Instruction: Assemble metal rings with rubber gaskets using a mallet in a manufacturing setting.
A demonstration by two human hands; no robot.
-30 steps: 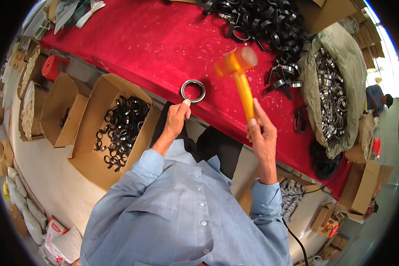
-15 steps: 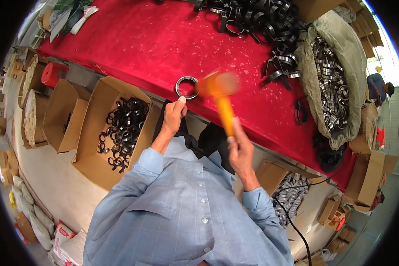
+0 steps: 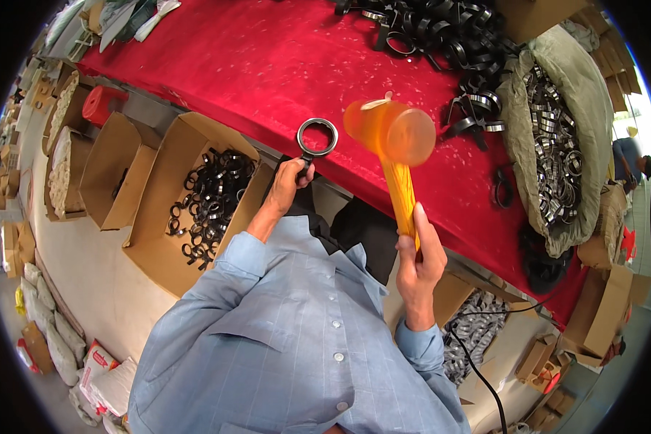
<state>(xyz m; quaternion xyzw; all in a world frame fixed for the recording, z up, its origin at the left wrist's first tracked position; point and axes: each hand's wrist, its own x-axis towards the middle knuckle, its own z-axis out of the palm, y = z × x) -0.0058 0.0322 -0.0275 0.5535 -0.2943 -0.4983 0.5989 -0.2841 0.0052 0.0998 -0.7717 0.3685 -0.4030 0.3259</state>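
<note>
The left hand (image 3: 291, 182) is pinching a black-stemmed ring (image 3: 313, 153) over the red bench's (image 3: 246, 65) near edge; the right hand (image 3: 421, 267) is gripping an orange mallet (image 3: 401, 137). Left fingers are sitting so near the ring that a stray swing might bruise them.

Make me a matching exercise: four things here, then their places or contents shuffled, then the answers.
Column one:
1. Orange-headed mallet with a yellow handle
2. Round silver-and-black ring
3. Grey-green fabric sack
4. Large open brown cardboard box

Column two:
A. Holds small black rings
B. In the left hand
C. Holds silver metal rings
D. In the right hand

Pairs: 1-D; 2-B; 3-C; 4-A.
</note>
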